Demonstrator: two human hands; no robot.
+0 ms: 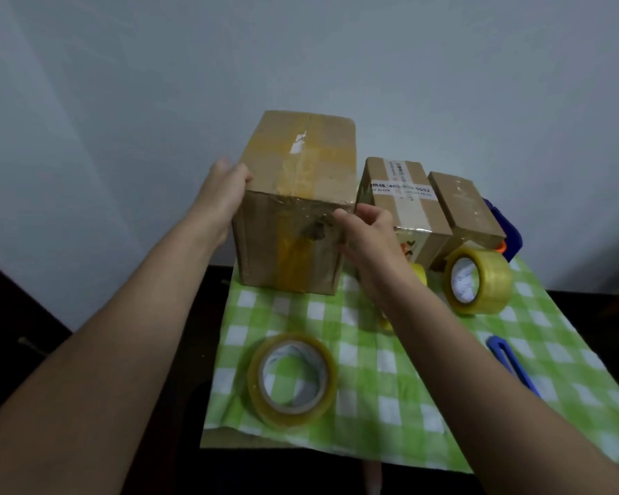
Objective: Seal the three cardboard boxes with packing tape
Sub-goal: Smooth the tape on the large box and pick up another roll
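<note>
Brown tall box (301, 166) at centre frame, gripped by left hand (226, 198) and right hand (365, 232), could topple against the middle box (404, 194) if the hands pull unevenly.

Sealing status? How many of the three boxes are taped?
Large box carries yellowish tape over top and front; middle box has a strip along its top; small box is too blurry to confirm. In hand: left hand and right hand grip the large box. Left: possibly the small box.
</note>
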